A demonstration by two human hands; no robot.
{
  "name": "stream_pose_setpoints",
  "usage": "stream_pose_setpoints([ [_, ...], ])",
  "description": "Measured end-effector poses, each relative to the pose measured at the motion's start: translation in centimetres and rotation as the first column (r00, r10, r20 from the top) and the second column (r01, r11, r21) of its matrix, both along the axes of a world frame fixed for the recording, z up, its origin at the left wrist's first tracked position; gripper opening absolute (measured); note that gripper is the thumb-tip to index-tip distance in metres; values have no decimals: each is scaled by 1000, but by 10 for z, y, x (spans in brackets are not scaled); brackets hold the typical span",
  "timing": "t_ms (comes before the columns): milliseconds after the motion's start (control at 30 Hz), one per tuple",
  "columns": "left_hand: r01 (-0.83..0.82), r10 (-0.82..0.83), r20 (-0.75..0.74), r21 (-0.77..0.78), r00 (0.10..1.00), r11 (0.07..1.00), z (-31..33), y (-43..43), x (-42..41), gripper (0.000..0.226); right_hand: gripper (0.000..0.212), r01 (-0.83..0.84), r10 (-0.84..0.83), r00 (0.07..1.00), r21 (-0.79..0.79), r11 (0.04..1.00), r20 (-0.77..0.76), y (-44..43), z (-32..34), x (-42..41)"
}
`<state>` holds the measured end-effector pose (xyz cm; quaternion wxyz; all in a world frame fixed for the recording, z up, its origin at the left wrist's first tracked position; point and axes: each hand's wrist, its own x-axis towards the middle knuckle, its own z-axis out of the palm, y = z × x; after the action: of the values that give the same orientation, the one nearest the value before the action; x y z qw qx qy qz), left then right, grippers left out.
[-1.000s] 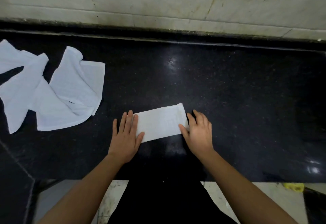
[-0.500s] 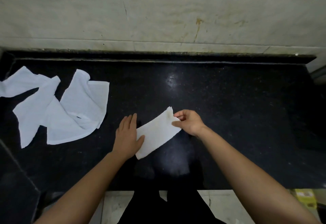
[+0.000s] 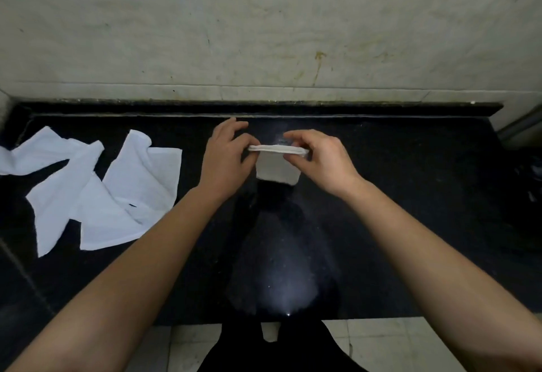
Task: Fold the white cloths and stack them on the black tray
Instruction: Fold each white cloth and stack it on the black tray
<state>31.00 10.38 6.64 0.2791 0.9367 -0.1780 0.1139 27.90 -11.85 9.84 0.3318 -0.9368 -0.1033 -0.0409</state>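
I'm seeing both hands holding one folded white cloth [image 3: 277, 166] up over the black tabletop [image 3: 410, 195], just in front of the wall [image 3: 264, 34], about midway along it. Left hand [image 3: 227, 160] is pinching the cloth's left end at the top fold, with the other fingers curling loosely above it. Right hand [image 3: 319, 157] is pinching the right end, thumb under and fingers over. The top edge is running level between them with its layers showing, and the rest is hanging toward me. Can't tell if the lower edge is touching the tabletop, since the surface is dark. The loose white cloths [image 3: 102, 189] are lying unfolded and overlapping on the tabletop, in front of the wall's left stretch.
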Motion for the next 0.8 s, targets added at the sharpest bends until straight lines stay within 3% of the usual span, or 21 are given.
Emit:
stream_pose_setpoints([
  [133, 79, -79, -11, 6, 997, 997, -28, 10, -23, 19, 31, -92, 99, 994, -143, 985, 36, -3, -26, -18],
  [300, 226, -185, -278, 126, 943, 966, -89, 26, -88, 21, 20, -310, 226, 927, -274, 910, -299, 9, -87, -68],
  [533, 338, -217, -458, 200, 862, 920, -126, 39, -159, 23, 25, -479, 324, 845, -333, 812, -426, 19, -139, -133],
  [800, 448, -223, -614, 239, 757, 861, -117, 39, -164, 14, 29, -533, 350, 784, -269, 802, -513, 8, -135, -141],
])
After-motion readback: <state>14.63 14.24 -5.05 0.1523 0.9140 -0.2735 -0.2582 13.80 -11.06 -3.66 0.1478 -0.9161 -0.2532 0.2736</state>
